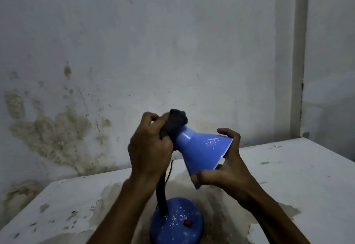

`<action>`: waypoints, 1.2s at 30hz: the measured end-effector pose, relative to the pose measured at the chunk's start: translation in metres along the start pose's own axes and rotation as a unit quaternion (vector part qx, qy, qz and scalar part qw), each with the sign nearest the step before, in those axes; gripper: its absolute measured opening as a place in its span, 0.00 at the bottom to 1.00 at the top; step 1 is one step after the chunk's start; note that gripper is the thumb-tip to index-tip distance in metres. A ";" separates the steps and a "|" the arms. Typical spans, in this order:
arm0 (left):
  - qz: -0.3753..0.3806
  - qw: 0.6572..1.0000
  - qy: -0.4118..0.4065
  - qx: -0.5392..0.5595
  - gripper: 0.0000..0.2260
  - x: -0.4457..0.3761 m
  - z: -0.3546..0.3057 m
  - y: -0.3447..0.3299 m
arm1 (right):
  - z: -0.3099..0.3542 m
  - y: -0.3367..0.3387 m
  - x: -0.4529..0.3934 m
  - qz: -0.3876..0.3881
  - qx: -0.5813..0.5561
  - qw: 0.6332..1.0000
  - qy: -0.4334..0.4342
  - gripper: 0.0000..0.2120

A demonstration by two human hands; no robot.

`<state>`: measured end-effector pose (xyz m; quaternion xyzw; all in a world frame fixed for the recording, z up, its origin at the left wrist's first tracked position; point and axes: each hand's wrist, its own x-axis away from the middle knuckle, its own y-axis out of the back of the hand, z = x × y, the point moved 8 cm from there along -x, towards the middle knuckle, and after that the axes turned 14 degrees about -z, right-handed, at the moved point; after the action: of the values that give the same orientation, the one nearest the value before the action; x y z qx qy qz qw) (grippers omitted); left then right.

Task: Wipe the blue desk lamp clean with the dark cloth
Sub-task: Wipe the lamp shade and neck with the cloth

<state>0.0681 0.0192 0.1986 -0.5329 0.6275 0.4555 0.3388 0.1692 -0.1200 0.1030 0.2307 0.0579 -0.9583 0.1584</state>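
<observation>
The blue desk lamp stands on a white table, its round base [175,222] near the front edge with white flecks and a red switch [187,223]. A dark bendy neck [161,193] rises to the blue cone shade [201,151], tipped to the right. My left hand [149,147] presses the bunched dark cloth [175,121] against the narrow top end of the shade. My right hand [228,167] grips the shade's wide rim, thumb below and fingers over the top. White specks dot the shade's upper side.
The white table [288,176] has peeling paint and a dark stain around the lamp. A thin dark cord [170,170] runs behind the neck toward the wall. The stained wall [57,128] is close behind, with a white pipe [298,61] at right.
</observation>
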 end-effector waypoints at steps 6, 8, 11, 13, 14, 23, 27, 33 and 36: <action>0.134 0.933 0.297 0.154 0.08 -0.016 0.040 -0.028 | 0.001 0.002 0.005 0.003 -0.006 1.000 -0.012 0.55; 0.048 0.954 0.266 0.131 0.08 0.004 0.038 -0.016 | 0.001 0.002 0.004 0.000 -0.005 1.000 -0.012 0.55; -0.066 0.969 0.217 0.093 0.10 0.045 0.025 0.004 | 0.000 0.001 0.002 -0.010 -0.003 1.000 -0.009 0.55; -0.096 0.975 0.180 0.083 0.15 0.070 0.015 0.006 | 0.000 0.001 0.003 -0.011 -0.008 1.000 -0.010 0.54; -0.099 0.979 0.159 0.082 0.17 0.080 0.010 0.005 | 0.000 0.002 0.004 -0.012 -0.010 1.000 -0.011 0.54; -0.088 0.965 0.203 0.143 0.13 0.110 0.020 0.005 | -0.001 0.004 0.006 -0.021 0.007 1.000 -0.012 0.54; -0.141 0.939 0.287 0.129 0.09 0.090 0.040 0.019 | 0.003 -0.005 0.007 -0.018 0.022 1.000 0.003 0.55; -0.029 0.967 0.200 0.155 0.13 0.104 0.013 0.005 | 0.000 0.002 0.002 -0.031 0.015 0.999 -0.010 0.54; 0.009 0.946 0.260 0.195 0.14 0.110 0.019 0.004 | 0.001 0.004 0.004 -0.019 0.015 1.000 -0.008 0.54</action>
<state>0.0412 -0.0021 0.0926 -0.5507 0.7751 0.1728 0.2569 0.1670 -0.1253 0.1019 0.2238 0.0466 -0.9639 0.1367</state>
